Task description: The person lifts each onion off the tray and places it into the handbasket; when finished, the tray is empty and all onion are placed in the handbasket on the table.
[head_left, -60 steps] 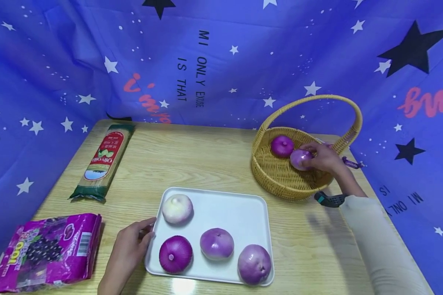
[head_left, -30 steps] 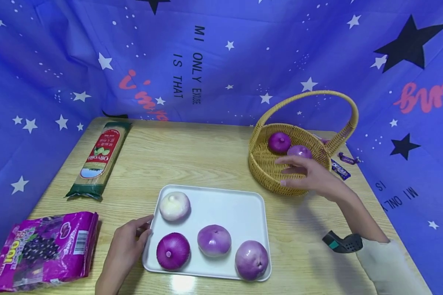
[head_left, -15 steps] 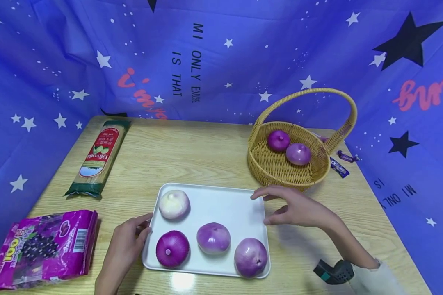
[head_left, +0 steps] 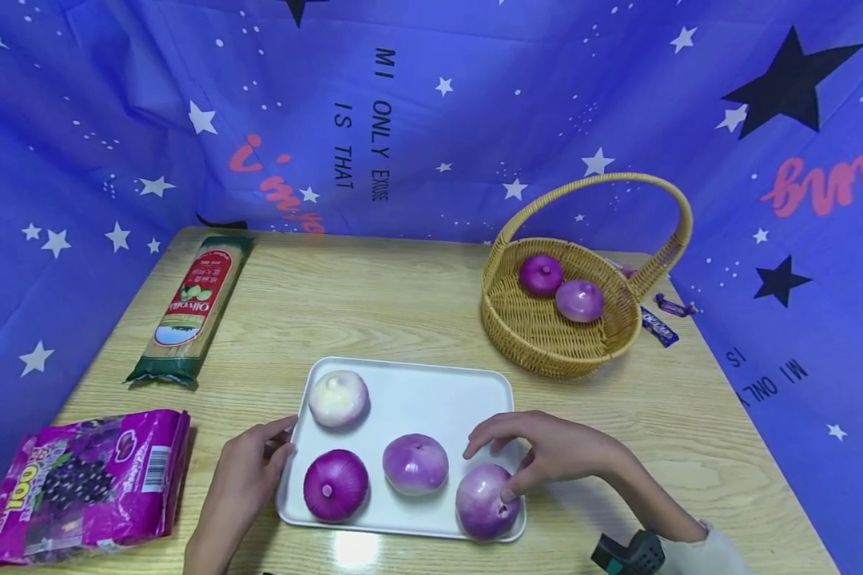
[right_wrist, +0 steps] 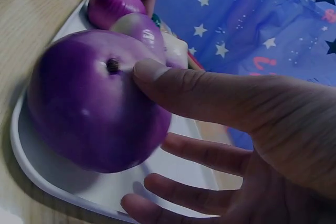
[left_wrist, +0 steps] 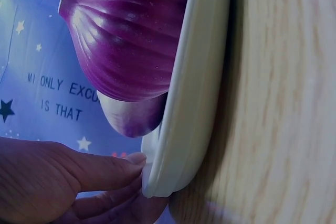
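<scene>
A white tray (head_left: pixel 431 383) bears several onions. My left hand (head_left: pixel 243 479) holds the tray's left edge, thumb at the rim in the left wrist view. Beside it sit a dark purple onion (head_left: pixel 336 485) and, farther back, a whitish onion (head_left: pixel 339 398). A pale purple onion (head_left: pixel 415 465) lies mid-tray. Over the front right corner my right hand (head_left: pixel 546 451) reaches with spread fingers above a large purple onion (head_left: pixel 480 511). Its thumb tip (right_wrist: pixel 149 72) is right at that onion near the stem scar, the other fingers on the far side, loosely bent and not closed round it.
A wicker basket (head_left: pixel 546 351) with a tall handle stands at the back right, two purple onions (head_left: pixel 579 301) inside. Small wrapped candies (head_left: pixel 659 326) lie to its right. On the left are a noodle packet (head_left: pixel 204 295) and a purple grape-print bag (head_left: pixel 93 487). Starry blue cloth surrounds the table.
My right hand let go of a purple onion in the basket, withdrew, and came forward and left to the tray's large purple onion. My left hand has stayed at the tray's edge.
</scene>
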Available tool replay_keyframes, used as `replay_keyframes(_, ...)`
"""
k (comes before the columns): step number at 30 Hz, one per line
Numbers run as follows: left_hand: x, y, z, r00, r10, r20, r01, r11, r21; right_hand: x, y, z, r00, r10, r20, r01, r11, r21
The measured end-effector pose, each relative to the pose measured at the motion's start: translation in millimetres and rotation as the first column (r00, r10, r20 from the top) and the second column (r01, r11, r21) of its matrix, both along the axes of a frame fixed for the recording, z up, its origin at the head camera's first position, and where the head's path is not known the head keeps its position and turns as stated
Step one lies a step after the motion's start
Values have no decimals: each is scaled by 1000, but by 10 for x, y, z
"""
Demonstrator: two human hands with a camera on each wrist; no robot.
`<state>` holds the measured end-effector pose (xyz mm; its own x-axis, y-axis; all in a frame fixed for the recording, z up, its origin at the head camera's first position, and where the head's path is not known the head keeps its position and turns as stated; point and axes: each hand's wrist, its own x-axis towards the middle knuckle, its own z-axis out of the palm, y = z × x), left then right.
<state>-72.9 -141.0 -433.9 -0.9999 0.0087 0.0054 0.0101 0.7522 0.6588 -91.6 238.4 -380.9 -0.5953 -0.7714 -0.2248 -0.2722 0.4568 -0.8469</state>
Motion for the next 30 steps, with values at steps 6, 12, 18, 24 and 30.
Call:
replay_keyframes(6,-1,4,0,1000,0,5,0,1000,-1,11,-22,-36,999,26,22,-26,1000,6)
replay_keyframes(12,2,-8,-5,1000,-3,-12,3,1000,-5,-2,-7,-53,998,65,4,-65,998,13)
replay_keyframes(18,-1,-17,-13,1000,-13,-26,13,1000,-13,-56,25,25,998,56,-27,-55,998,36)
replay_keyframes(24,6,-16,-21,999,-16,-34,15,1000,-7,-226,140,242,998,-46,-43,48,998,40)
replay_keyframes(30,10,-8,-22,998,-15,-56,16,1000,5,-534,336,513,988,-119,-97,115,992,-48)
